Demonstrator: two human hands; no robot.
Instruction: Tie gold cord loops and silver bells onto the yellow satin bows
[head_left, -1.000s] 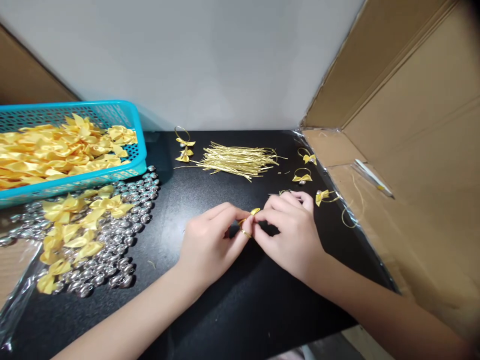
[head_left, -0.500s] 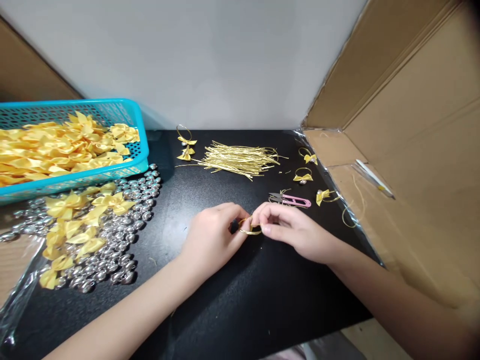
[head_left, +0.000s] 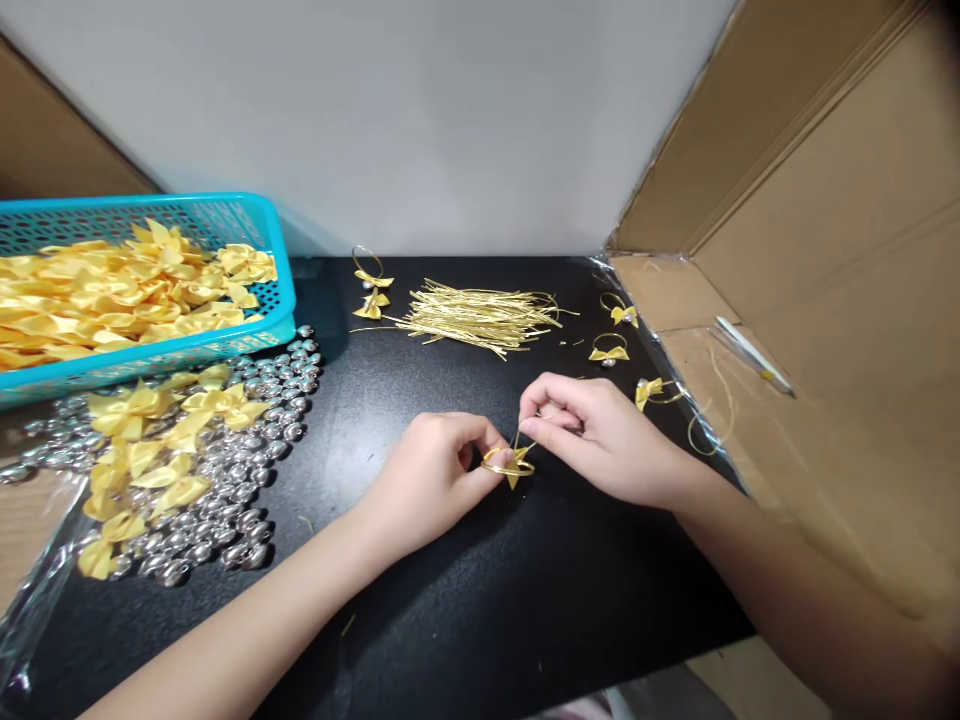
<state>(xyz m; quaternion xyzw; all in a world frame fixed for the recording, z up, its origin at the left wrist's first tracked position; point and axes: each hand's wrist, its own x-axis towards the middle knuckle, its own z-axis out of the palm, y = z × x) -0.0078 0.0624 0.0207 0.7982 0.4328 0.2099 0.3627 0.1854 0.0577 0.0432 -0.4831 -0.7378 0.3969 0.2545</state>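
Observation:
In the head view, my left hand [head_left: 442,475] pinches a yellow ribbon bow [head_left: 515,468] and a looped gold cord [head_left: 525,470] between thumb and forefinger, just above the black table. My right hand [head_left: 600,440] is up and to the right of the bow. Its thumb and forefinger are closed on the thin ends of the gold cord, which run tight from the bow. Whether a bell is attached to this bow cannot be made out. The pink-handled snips seen earlier are now hidden behind my right hand.
A bundle of gold cords [head_left: 480,318] lies at the back. Finished-looking bow loops [head_left: 607,352] sit at right and back left. A blue basket [head_left: 279,270] of yellow bows stands left, with silver bells [head_left: 255,525] and loose bows [head_left: 180,490] before it. Cardboard [head_left: 840,250] walls the right side.
My right hand has moved up and right, away from my left, drawing the cord ends out from the bow. The bow now shows between the hands, and the snips have become covered.

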